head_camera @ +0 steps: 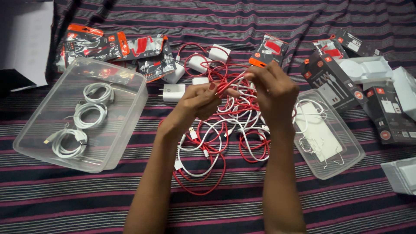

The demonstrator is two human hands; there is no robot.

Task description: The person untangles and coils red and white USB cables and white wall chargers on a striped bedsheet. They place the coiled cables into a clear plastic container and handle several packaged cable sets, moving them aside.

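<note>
Below red-and-black pouches (pixel 143 54) and black boxes (pixel 331 80), both hands' fingers (pixel 203 93) pinch a red cable (pixel 229 82).

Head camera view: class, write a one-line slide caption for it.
Both hands, left hand and right hand, hold a red cable above tangled red and white cables.

I see one red cable (pixel 229 82) pulled taut and slanting, pinched between both hands at the centre of view, its low end at eight o'clock, its high end at two. Below it, toward six o'clock, lies the tangled heap of red and white cables (pixel 216 138), loosely looped on the striped cloth.
</note>
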